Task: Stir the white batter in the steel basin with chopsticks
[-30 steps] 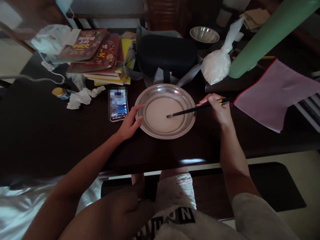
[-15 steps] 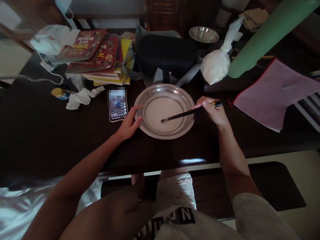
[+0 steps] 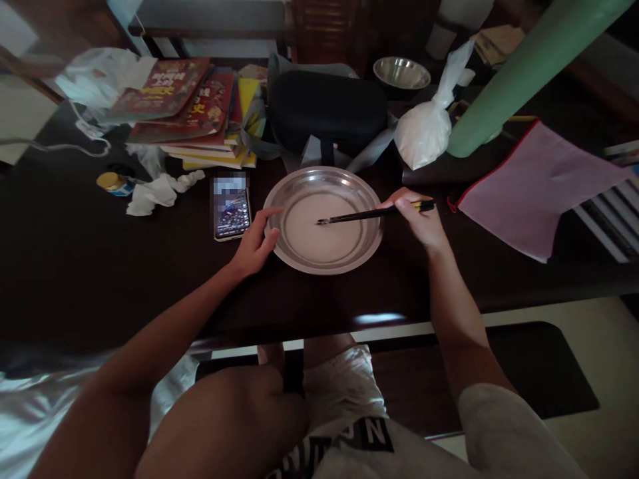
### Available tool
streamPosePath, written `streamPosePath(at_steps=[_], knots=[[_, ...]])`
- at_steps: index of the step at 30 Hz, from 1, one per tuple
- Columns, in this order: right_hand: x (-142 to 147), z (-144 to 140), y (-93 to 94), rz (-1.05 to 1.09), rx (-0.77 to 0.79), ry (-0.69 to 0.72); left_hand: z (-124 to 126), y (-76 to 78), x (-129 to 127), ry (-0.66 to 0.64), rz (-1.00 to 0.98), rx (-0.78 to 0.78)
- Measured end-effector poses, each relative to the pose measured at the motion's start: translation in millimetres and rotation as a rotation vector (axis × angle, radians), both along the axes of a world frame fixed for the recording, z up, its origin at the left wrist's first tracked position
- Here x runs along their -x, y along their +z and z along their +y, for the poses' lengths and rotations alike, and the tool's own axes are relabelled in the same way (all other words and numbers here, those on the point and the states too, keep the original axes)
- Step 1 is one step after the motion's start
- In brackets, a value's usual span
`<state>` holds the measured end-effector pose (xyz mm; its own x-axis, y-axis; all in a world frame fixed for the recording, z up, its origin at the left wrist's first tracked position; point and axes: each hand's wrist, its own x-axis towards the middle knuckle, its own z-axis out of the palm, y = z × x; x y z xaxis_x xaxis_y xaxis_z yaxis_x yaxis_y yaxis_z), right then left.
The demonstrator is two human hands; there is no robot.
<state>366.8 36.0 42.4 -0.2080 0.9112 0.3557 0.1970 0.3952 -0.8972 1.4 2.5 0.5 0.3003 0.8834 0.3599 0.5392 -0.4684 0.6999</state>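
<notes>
Right hand (image 3: pixel 415 216): fingers closed around black chopsticks (image 3: pixel 354 216); lower fingers partly hidden by the hand. Tips meet pale contents (image 3: pixel 324 245) in the metal bowl (image 3: pixel 327 267), which sits on the dark table (image 3: pixel 144 266) before the person. Liquid or paste: cannot tell. Left hand (image 3: pixel 253 246): thumb and forefinger spread apart at the bowl's left rim; remaining fingers obscured. Phone (image 3: pixel 233 216) near it, upper screen pixelated. Green tube (image 3: pixel 524 76) cut off at top.

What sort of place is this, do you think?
Probably a room in someone's home, though I can't be sure which. A dark table holds a pile of books, a phone and a wide metal dish of whitish liquid.
</notes>
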Motion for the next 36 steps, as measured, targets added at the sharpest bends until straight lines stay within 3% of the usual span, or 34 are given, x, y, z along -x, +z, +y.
streamPosePath(at_steps=[3, 8, 13, 18, 23, 28, 33, 36], knots=[[-1.3, 0.3, 0.5, 0.078, 0.03, -0.068, -0.3, 1.2, -0.2, 0.011, 0.008, 0.018], [2.4, -1.3, 2.7, -0.014, 0.029, 0.046, -0.9, 2.5, -0.4, 0.017, 0.011, 0.042], [-2.4, 0.2, 2.8, 0.056, 0.037, -0.073, -0.8, 3.6, -0.5, 0.019, 0.017, 0.028], [-1.0, 0.5, 1.6, -0.03, 0.032, 0.106, -0.8, 4.2, 0.5, 0.019, 0.036, 0.044], [-3.5, 0.2, 3.5, 0.053, 0.03, -0.045, -0.5, 4.1, 1.6, 0.018, 0.03, 0.048], [0.9, -1.1, 3.7, -0.015, 0.022, 0.088, -0.2, 3.7, 2.2, 0.008, 0.025, 0.057], [-1.9, 0.5, 2.9, 0.012, 0.007, -0.056, 0.3, 3.1, 2.9, 0.006, 0.021, 0.052], [-2.5, 1.0, 1.6, 0.012, 0.024, -0.015, 0.1, 2.9, 3.0, 0.0, 0.013, 0.056]])
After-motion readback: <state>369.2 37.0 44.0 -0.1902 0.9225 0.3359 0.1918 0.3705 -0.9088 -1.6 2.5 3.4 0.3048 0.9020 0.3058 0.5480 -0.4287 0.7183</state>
